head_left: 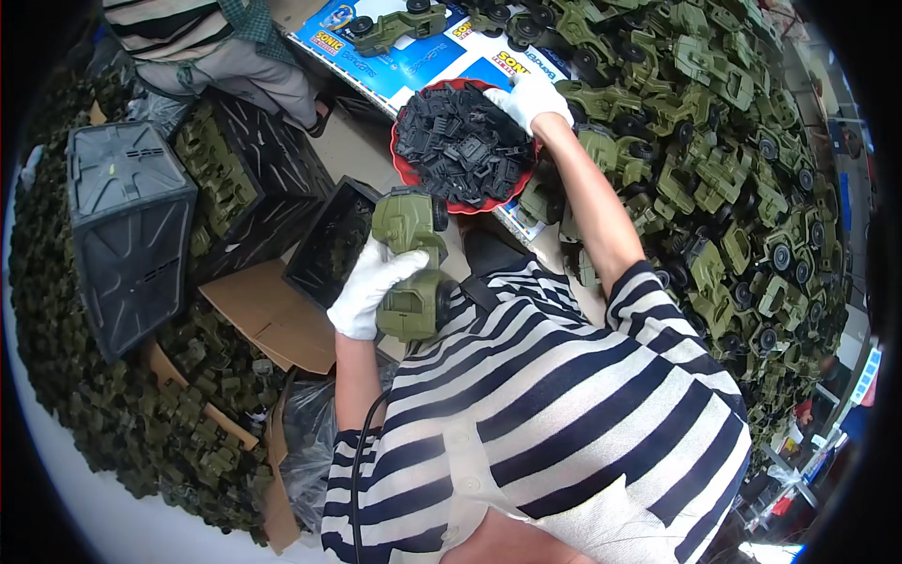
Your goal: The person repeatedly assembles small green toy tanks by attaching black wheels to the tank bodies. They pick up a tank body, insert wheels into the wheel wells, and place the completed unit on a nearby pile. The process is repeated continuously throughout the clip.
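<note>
My left hand (368, 293), in a white glove, is closed around an olive-green toy military jeep (406, 303). The jeep has black wheels and is held up in front of my striped shirt, just below a red scalloped bowl (398, 166). Small black plastic parts (465, 146) fill the bowl in a heap. My right hand (534, 103), also gloved in white, is at the bowl's upper right rim. Its fingers are bent together over the edge of the heap; whether they pinch a part is too small to tell.
Many green toy jeeps (695, 169) are piled on the right. A printed blue-and-white board (413, 58) lies on the table at the top. Black crates (132, 226), a cardboard flap (258, 305) and more green pieces (178, 414) crowd the left. Another person (235, 66) stands at the upper left.
</note>
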Motion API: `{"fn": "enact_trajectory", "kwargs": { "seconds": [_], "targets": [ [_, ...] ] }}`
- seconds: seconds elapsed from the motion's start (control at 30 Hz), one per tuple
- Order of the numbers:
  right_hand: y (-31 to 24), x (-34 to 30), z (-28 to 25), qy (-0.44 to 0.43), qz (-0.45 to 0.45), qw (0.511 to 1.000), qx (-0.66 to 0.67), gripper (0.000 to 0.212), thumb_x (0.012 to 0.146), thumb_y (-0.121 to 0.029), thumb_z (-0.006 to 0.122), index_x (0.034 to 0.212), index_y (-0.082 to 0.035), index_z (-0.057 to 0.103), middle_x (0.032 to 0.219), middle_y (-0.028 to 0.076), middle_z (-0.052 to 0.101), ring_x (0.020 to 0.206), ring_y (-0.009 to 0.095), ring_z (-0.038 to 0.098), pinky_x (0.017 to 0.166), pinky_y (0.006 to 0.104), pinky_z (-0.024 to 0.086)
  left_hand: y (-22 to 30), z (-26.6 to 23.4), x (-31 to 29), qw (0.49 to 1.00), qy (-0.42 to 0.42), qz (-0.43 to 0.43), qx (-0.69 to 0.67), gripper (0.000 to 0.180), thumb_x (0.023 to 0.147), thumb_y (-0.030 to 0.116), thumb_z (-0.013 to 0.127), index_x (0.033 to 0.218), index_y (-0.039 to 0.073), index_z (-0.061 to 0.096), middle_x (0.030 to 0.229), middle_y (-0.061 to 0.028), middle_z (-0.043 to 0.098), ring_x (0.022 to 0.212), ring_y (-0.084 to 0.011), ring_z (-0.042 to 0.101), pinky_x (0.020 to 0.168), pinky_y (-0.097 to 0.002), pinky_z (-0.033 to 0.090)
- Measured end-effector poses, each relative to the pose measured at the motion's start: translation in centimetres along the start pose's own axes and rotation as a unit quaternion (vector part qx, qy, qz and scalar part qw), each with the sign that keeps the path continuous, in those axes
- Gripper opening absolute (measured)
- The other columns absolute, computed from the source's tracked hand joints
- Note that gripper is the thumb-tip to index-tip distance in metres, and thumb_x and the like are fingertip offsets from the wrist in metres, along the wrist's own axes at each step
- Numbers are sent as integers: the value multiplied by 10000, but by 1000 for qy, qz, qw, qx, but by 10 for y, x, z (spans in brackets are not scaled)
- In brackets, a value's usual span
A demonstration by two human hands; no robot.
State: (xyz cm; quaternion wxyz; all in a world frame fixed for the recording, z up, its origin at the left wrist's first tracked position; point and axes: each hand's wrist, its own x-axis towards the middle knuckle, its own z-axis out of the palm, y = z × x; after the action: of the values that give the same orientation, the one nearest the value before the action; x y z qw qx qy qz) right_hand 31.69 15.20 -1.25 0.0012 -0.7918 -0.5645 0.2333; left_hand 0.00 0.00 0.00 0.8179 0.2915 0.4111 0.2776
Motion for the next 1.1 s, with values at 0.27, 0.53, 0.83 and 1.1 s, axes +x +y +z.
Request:
{"fn": "enact_trajectory", "kwargs": {
  "seconds": [0.27,0.53,0.83,1.1],
  "targets": [
    [38,49,30,-19,-108,992,55,426,823,-328,647,1193,-120,688,1173,173,679,1091,335,643,966,397,492,3,10,8,1000,-22,7,-21,733,832,18,735,1467,62,372,1287,-83,581,1146,-186,589,959,-331,497],
    [21,48,21,-149,-245,951,-114,748,740,-256,812,1409,-112,513,1268,155,626,1191,333,583,1032,400,453,-3,18,24,997,-47,-37,-56,699,848,23,724,1459,54,386,1268,-79,596,1091,-178,612,926,-343,522],
    [2,-44,-17,-188,-246,886,346,484,801,-170,782,1243,-71,610,920,-14,604,805,74,546,702,238,472,4,25,13,989,-81,-44,-112,659,862,19,706,1444,36,397,1262,-92,590,1102,-175,606,930,-335,517],
    [1,-101,-21,-303,-215,809,455,524,853,-205,749,1319,-63,555,1024,-6,578,856,82,504,741,263,439,8,29,12,978,-170,-45,-116,708,824,48,742,1442,17,397,1280,-84,581,1134,-169,586,979,-322,478]
  ]
}}
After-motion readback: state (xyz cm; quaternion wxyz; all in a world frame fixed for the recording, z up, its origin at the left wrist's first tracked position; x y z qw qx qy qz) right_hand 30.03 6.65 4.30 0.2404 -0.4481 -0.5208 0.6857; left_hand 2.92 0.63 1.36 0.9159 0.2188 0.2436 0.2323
